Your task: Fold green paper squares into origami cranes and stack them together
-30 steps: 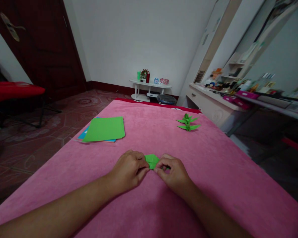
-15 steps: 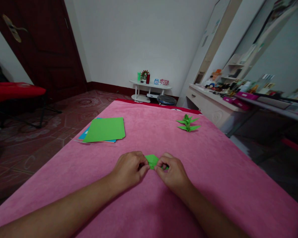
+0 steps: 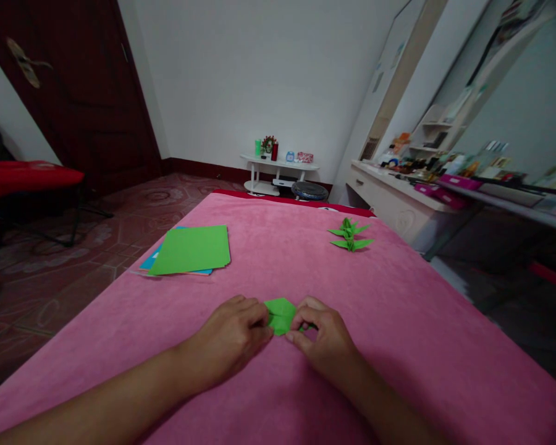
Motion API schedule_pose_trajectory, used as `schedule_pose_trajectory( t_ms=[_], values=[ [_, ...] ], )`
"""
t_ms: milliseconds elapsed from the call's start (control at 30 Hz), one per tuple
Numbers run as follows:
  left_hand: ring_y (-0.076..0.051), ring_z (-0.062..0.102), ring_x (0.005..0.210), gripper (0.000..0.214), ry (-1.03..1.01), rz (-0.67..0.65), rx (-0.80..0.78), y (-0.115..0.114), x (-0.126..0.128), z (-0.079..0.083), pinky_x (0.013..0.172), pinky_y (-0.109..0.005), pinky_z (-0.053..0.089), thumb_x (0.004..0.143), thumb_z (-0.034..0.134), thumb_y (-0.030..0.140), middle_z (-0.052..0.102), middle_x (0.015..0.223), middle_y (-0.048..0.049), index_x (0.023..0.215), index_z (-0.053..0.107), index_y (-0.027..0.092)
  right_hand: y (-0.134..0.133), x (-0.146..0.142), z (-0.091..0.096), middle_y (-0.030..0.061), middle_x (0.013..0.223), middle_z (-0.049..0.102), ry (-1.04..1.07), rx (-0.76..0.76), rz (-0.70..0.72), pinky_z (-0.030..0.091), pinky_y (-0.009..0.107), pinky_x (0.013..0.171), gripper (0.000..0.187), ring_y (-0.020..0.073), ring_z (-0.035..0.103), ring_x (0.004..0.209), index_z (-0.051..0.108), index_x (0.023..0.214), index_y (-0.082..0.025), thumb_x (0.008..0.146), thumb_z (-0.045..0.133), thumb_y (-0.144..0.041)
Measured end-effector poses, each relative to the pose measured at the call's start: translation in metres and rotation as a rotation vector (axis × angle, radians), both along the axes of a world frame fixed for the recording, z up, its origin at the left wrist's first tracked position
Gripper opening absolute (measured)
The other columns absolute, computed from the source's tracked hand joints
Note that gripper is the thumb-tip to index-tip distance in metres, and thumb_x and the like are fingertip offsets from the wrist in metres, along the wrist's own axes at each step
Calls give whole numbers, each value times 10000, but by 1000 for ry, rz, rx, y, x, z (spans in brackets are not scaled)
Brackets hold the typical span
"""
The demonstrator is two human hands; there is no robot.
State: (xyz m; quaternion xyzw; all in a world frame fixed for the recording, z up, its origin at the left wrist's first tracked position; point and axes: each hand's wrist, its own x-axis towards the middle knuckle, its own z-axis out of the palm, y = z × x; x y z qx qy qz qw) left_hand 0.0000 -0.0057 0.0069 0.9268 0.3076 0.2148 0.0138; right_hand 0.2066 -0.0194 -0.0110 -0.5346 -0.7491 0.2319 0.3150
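A small folded piece of green paper (image 3: 281, 314) lies on the pink cloth between my hands, with crease lines across its face. My left hand (image 3: 238, 330) pinches its left edge between thumb and fingers. At the right edge, my right hand (image 3: 322, 330) has its thumb and forefinger closed on the paper, partly covering that side. Beyond my left hand rests a stack of square paper sheets (image 3: 192, 248), green on top with blue edges showing below. Folded green paper cranes (image 3: 350, 235) stand close together toward the far right of the cloth.
The pink cloth (image 3: 278, 247) covers the table before me. Past its far edge are a round dark stool (image 3: 309, 190) and a low white stand (image 3: 278, 162) with bottles and flowers. A cluttered dressing table (image 3: 401, 185) stands at right, a red chair (image 3: 30, 176) at left.
My left hand has slid slightly left and lies flatter against the paper, so more of the folded green piece shows. The view has tilted up a little.
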Motion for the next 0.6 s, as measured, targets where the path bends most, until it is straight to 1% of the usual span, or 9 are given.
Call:
schedule_pose_trajectory(
  t_ms=[133, 200, 300, 367, 500, 600],
  values=[
    [-131, 481, 662, 158, -31, 73, -138, -3, -1, -3, 596, -268, 343, 882, 475, 247, 559, 717, -14, 780, 558, 161, 0, -2, 2, -18, 690, 520, 39, -16, -5, 416, 238, 605, 147, 127, 521, 650, 578, 613, -192, 636, 654, -68],
    [-136, 502, 701, 134, -37, 57, -153, -4, -1, -5, 626, -271, 367, 892, 458, 238, 585, 785, -22, 863, 568, 168, 0, -3, 3, -22, 697, 525, 60, -19, -8, 416, 238, 608, 161, 129, 521, 661, 597, 674, -201, 627, 654, -58],
    [-141, 519, 747, 171, -36, 13, -134, -3, -1, -7, 668, -279, 392, 908, 424, 224, 608, 878, -36, 945, 585, 183, -1, -3, 3, -23, 717, 527, 75, -41, -5, 416, 238, 613, 236, 132, 525, 684, 636, 785, -221, 626, 652, -47],
    [-147, 527, 756, 190, -42, 12, -131, -3, -1, -7, 673, -282, 404, 908, 420, 226, 610, 875, -44, 938, 603, 183, -1, -3, 3, -19, 718, 521, 64, -59, -4, 411, 240, 607, 216, 134, 524, 684, 650, 778, -226, 644, 645, -57],
    [-163, 538, 795, 186, -76, -4, -134, -1, -1, -7, 706, -294, 431, 880, 472, 265, 595, 884, -56, 879, 645, 195, -3, -3, 4, -13, 702, 509, 31, -56, -2, 393, 246, 595, 135, 131, 504, 653, 644, 679, -215, 680, 627, -82],
    [-152, 535, 789, 155, -134, 33, -212, 2, 1, -9, 705, -276, 436, 856, 513, 274, 578, 860, -38, 856, 653, 209, -3, -5, 4, -13, 686, 504, 37, -48, -10, 380, 242, 585, 140, 126, 498, 638, 631, 639, -206, 690, 605, -78]
  ],
)
